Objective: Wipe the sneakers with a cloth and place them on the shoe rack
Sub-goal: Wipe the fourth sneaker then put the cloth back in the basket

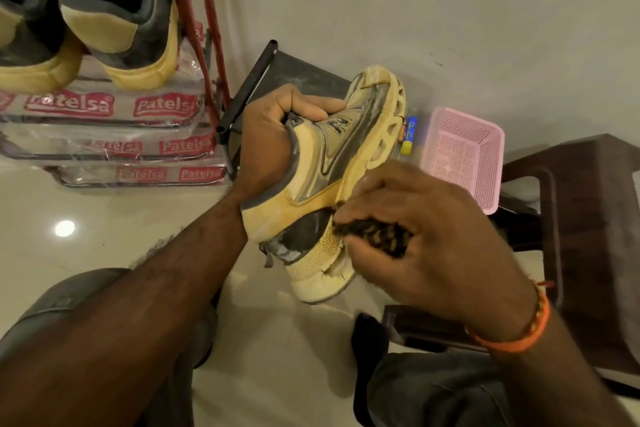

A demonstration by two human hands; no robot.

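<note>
Two bare forearms reached out over the person's grey-clad knees, above a glossy pale floor. Fingers of the left hand went inside the collar of a worn yellow-and-grey sneaker, the thumb lying along its side, and held it in the air on its side, sole turned to the right, toe pointing back at the camera. Curled fingers of the right hand gripped a bunched dark patterned cloth and pressed it against the sneaker's side near the toe and the sole's edge. An orange braided band circled the right wrist.

At upper left, two more yellow-and-grey sneakers sat side by side, heels toward the camera, on the top tier of a shoe rack whose shelves were wrapped in clear plastic printed with red "Patelsa" labels. Beyond the held shoe, a pink perforated basket stood on the floor by the white wall, with a small blue-and-yellow tube just beside it. A dark brown plastic stool stood at right.
</note>
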